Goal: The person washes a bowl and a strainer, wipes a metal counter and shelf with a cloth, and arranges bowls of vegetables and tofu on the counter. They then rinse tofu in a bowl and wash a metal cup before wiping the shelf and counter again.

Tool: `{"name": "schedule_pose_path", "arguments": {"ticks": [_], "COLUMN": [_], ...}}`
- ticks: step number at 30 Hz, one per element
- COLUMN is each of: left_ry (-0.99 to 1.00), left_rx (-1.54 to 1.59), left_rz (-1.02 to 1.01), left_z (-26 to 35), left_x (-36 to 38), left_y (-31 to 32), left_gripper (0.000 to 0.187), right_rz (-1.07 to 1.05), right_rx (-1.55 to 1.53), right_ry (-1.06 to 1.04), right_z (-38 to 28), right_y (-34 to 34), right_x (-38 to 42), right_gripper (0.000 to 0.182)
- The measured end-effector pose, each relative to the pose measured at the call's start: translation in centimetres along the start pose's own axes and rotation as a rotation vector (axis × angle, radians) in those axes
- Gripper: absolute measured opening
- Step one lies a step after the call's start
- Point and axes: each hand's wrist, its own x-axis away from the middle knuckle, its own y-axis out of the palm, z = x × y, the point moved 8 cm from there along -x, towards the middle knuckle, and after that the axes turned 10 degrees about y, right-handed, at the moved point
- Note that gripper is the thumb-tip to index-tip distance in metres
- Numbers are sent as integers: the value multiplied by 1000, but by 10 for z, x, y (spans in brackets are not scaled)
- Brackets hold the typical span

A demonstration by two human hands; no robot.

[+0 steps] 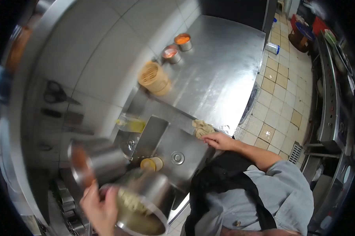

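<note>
Metal pot: pale food inside (pixel 156 188), tilted beside the sink (pixel 177 143)
Left hand (pixel 101 208): fingers at its rim, grip unclear in the blur
Right hand (pixel 218 141): fingers closed on a crumpled cloth (pixel 202 128) at the sink's edge
Second pot (pixel 108 161): near the left hand
Table (pixel 220 67): bamboo steamer (pixel 154 78), two metal cups (pixel 183 42)

Both hands (pixel 101 208) (pixel 217 141) well apart

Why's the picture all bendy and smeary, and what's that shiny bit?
In the head view, edges curve and corners darken, likely a wide lens; the left hand and metal pot above it blur, maybe moving; glare whitens the steel counter.
</note>
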Motion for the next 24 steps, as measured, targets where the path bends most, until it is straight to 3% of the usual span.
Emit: {"name": "schedule_pose_path", "arguments": {"ticks": [2,6,7,11,13,14,15,18,21,23,24], "left_ry": [142,308,305,314,325,332,363,440,508,629,616], "left_rx": [-20,100,116,140,168,179,171,153,103,106,112], "left_rz": [-78,-85,-128,-241,-346,-351,-365,-375,-423,-126,-169], "left_z": [66,120,125,163,179,185,193,217,235,247,250], "left_x": [-59,-122,-132,-153,-157,-158,-160,-164,-168,-166,-164], "left_y": [62,224,269,402,455,474,485,511,530,515,519], "left_gripper": [18,23,24,23,25,25,24,19,13,19,22], "right_rz": [89,228,265,335,320,264,277,224,297,314,331], "right_rx": [-18,-105,-187,-259,-494,-508,-499,-700,-885,-906,-933], "right_ry": [15,175,279,338,503,512,516,554,545,576,599], "right_z": [10,39,55,95,97,105,104,105,101,106,107], "right_y": [-32,-92,-104,-141,-151,-150,-151,-139,-143,-141,-142], "right_x": [12,48,57,86,94,94,93,81,76,72,71], "right_gripper": [29,28,27,31,38,54,54,78,81,83,85]}}
